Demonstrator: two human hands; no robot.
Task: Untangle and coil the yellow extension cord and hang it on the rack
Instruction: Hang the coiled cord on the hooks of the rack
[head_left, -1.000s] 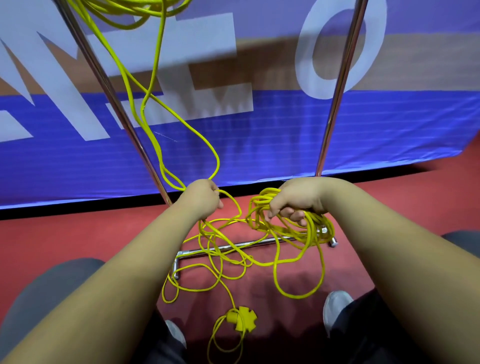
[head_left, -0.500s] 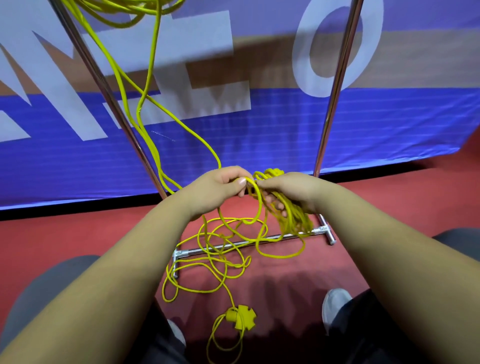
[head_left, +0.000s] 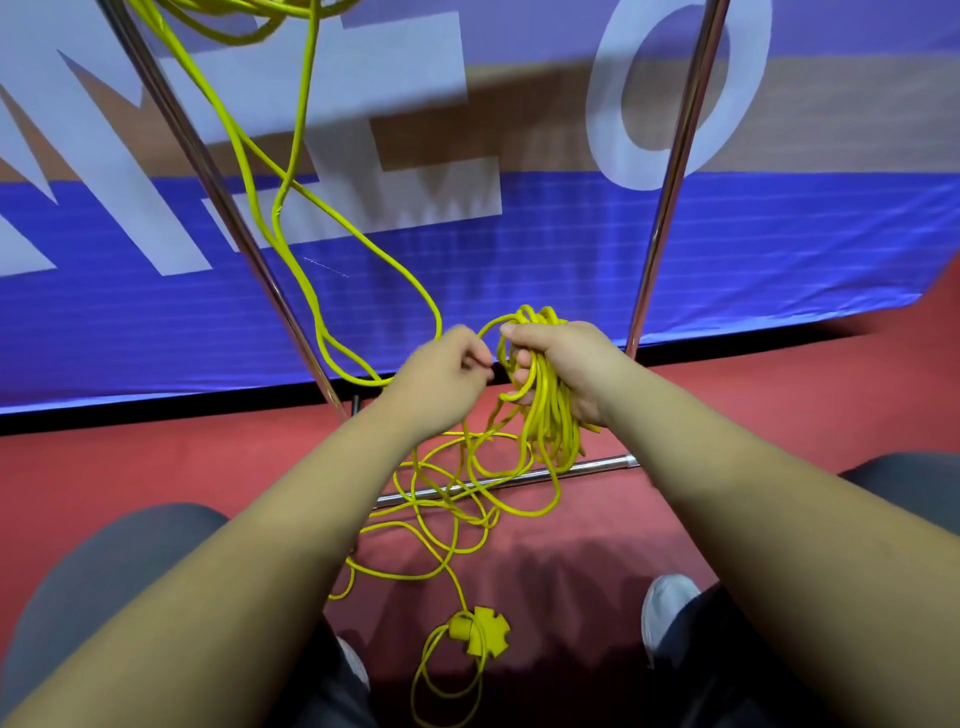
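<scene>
The right hand has its grip clamped on a thick bundle of loops of the yellow extension cord, held up in front of the rack, and the loops hang down below the fist. The left hand is just beside it, a little blurred, with its fingers curled. Its grip looks closed on a single strand that drops from high on the rack and runs in behind the knuckles. More of the cord is draped at the very top of the view.

Under the hands, loose tangles lie on the red floor and cross the rack's base bar. The cord's cross-shaped socket end lies on the floor nearer the person, between the legs, with a small loop beside it. A white shoe shows to its right. Behind the rack's two shiny poles hangs a blue banner with large white letters.
</scene>
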